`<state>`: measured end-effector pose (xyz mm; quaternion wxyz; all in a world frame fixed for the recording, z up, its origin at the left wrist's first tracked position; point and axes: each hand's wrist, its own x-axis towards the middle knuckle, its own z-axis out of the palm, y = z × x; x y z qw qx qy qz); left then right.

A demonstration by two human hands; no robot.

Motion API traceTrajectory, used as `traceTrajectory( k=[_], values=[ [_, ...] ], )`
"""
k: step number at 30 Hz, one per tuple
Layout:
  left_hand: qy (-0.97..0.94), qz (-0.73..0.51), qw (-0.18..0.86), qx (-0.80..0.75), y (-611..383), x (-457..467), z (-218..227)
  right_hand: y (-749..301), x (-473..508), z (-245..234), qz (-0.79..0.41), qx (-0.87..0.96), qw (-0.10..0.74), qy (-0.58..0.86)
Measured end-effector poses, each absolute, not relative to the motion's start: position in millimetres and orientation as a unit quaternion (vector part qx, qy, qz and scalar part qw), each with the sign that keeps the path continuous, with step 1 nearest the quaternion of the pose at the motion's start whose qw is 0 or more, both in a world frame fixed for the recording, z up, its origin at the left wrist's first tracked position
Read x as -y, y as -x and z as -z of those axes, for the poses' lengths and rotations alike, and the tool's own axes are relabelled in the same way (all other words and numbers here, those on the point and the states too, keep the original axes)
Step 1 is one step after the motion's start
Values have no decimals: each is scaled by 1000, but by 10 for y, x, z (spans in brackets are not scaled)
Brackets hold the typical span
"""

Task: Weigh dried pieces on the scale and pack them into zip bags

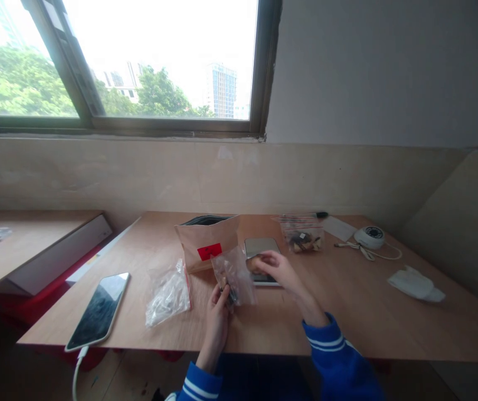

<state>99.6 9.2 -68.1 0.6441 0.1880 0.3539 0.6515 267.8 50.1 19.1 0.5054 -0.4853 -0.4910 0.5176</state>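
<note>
My left hand [217, 306] is closed on a clear plastic bag [242, 281] near the front of the table, with small dark and brownish pieces showing inside it. Between the fingers of my right hand [278, 268] is a brown, roundish piece [254, 264] whose kind I cannot make out. It is over a small flat scale [261, 245], and whether it touches the scale is unclear. Just behind the bag stands a brown paper pouch [191, 250] with a red label, its top gaping. A pile of clear plastic bags [167, 295] lies to the left.
A phone [99, 312] with a white cable rests at the left front edge. Toward the back right are a filled zip bag [304, 236], a black-capped pen [321, 215], a white card [339, 228], and a white dome camera [369, 237]. Crumpled white tissue [416, 284] lies right.
</note>
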Motion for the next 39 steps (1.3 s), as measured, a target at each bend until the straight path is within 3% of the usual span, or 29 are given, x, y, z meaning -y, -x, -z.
traceTrajectory(
  k=[3, 8, 18, 21, 27, 30, 34, 39],
  values=[
    [-165, -649, 646, -366, -985, -103, 701, -2635, -626, -593, -420, 531, 589, 441],
    [-167, -643, 647, -375, -983, -92, 674, -2198, -893, -1152, -372, 609, 613, 339],
    [-141, -634, 641, -409, -989, -77, 651, -1752, -1074, -1000, -86, 828, 437, 340],
    [-135, -634, 637, -418, -988, -86, 666, -1860, -916, -912, -42, 814, 458, 355],
    [-150, -643, 654, -369, -970, -100, 664, -2290, -655, -369, -180, 662, 579, 441],
    [-145, -644, 667, -346, -963, -108, 662, -2447, -599, 68, -348, 603, 525, 490],
    [-159, -642, 660, -357, -972, -108, 666, -2471, -527, 392, -528, 580, 450, 427],
    [-195, -640, 636, -384, -1000, -87, 647, -2392, -476, 328, -541, 593, 439, 403]
  ],
)
